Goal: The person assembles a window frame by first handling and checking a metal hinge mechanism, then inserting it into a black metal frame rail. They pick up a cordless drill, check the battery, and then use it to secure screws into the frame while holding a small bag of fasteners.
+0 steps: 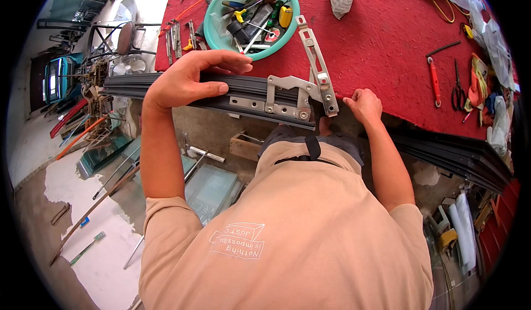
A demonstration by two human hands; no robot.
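A bundle of dark grey metal window-frame profiles (pixel 249 86) lies along the front edge of the red-covered table, its left end jutting past the table. My left hand (pixel 191 77) rests over it, fingers stretched out and thumb lying along the profile. At the profile's right end sits a silver metal hinge (pixel 287 97), its long slotted arm (pixel 315 55) swung up and away over the table. My right hand (pixel 364 104) is closed at the table edge, just right of the hinge. What its fingers pinch, if anything, I cannot make out.
Farther back stands a mint-green basin (pixel 294 6) full of tools. Loose metal hinges (pixel 174 39) lie left of it. To the right are a red-handled tool (pixel 434 83), black scissors (pixel 458 94) and a glove (pixel 477 83). Glass panes (pixel 210 188) stand below left; dark profiles (pixel 448 152) below right.
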